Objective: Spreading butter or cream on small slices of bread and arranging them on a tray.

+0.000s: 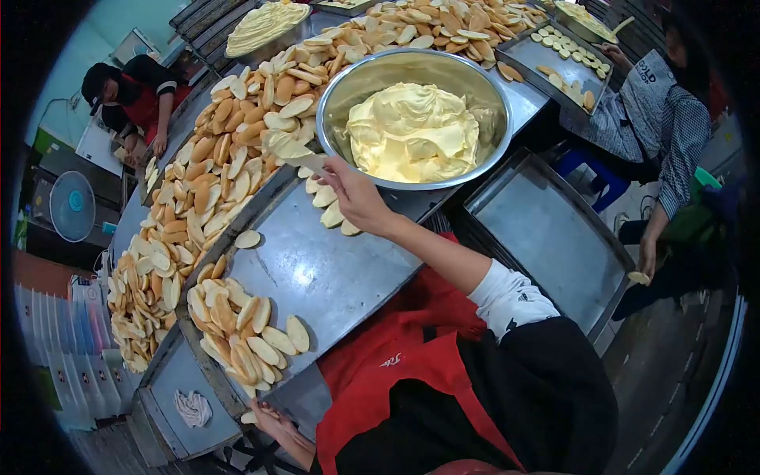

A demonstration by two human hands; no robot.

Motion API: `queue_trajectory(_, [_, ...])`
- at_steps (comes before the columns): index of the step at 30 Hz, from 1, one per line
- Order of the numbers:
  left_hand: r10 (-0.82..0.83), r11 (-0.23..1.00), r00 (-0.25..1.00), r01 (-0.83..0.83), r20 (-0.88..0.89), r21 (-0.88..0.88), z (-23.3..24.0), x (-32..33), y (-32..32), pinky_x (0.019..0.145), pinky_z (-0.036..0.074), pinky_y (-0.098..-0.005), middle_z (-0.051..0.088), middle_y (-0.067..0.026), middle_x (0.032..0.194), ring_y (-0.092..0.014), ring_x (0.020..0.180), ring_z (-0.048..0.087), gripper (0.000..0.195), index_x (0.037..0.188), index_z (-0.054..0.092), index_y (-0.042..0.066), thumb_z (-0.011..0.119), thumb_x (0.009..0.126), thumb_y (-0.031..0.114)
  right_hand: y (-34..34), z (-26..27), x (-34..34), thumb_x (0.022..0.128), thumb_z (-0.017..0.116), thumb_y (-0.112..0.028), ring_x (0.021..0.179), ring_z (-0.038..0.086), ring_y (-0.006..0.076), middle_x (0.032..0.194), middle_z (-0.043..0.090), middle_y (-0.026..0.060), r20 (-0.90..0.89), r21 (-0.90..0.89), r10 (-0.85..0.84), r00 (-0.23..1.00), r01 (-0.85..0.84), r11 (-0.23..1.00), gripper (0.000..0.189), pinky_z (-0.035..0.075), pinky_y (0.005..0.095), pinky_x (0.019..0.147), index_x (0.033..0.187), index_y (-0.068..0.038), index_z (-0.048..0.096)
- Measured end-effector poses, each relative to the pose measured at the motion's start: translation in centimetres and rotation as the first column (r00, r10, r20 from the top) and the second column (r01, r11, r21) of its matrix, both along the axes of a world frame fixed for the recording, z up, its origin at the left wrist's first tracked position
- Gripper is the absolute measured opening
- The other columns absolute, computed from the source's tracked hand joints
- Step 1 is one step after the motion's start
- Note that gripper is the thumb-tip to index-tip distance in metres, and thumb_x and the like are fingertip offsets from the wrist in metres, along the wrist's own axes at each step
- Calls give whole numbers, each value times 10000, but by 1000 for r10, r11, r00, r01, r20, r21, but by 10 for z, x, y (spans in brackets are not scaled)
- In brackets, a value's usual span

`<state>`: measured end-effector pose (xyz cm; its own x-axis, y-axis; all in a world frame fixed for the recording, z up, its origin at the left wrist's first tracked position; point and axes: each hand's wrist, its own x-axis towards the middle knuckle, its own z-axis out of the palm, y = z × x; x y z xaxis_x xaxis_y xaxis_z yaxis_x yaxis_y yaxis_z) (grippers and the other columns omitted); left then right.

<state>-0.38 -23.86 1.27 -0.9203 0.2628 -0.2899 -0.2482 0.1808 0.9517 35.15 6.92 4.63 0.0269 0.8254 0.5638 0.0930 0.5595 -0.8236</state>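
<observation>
My right hand (358, 199) grips a spatula (306, 155) whose blade is coated in pale yellow cream. It is raised over the metal tray (332, 261), just left of a large steel bowl (415, 185) holding a mound of the same cream (412, 130). Beneath my right hand lie several cream-topped oval sponge biscuits (332, 215), partly hidden by it. Down at the tray's near left corner, my left hand (276, 423) holds an oval sponge biscuit (249, 417). Beside that hand, a pile of loose biscuits (237, 326) fills the tray's left end. A single biscuit (247, 239) lies apart.
A long heap of biscuits (237, 136) covers the table behind the tray. Another cream-filled bowl (267, 35) stands at the back. Co-workers (139, 98) sit left and right, one beside a tray of coated biscuits (561, 65). A cloth (193, 408) and stacked trays (546, 225) flank me.
</observation>
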Motion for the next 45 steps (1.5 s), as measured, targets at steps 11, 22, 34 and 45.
queue_trajectory(11, [13,998,1000,-14,7,57,-7,-4,3,452,352,-189,492,17,668,-55,547,455,202,815,535,94,666,815,248,-10,3,26,957,414,-79,929,584,211,996,608,145,203,-161,46,978,-13,987,257,440,287,813,1208,-38,451])
queue_trajectory(22, [-51,993,998,46,47,106,-23,10,17,496,345,-207,520,9,754,-97,621,498,288,932,530,77,676,818,297,-12,8,50,954,430,-64,928,641,183,1031,630,117,-13,-216,142,990,-141,966,225,487,269,766,1170,-3,443])
queue_trajectory(34, [175,939,948,-79,-266,336,86,-10,33,353,264,-185,557,-70,1012,-78,532,414,484,1157,412,120,347,937,546,-56,69,59,899,547,-119,629,545,86,800,588,18,-158,-469,115,981,-177,865,261,457,232,527,1127,8,563])
queue_trajectory(45, [-473,670,869,463,-147,581,99,39,127,342,305,-173,533,-68,970,-98,594,476,457,1223,437,21,322,956,374,-62,112,200,662,618,-93,699,628,270,720,644,91,896,421,-443,-36,390,819,60,465,384,652,678,-92,676])
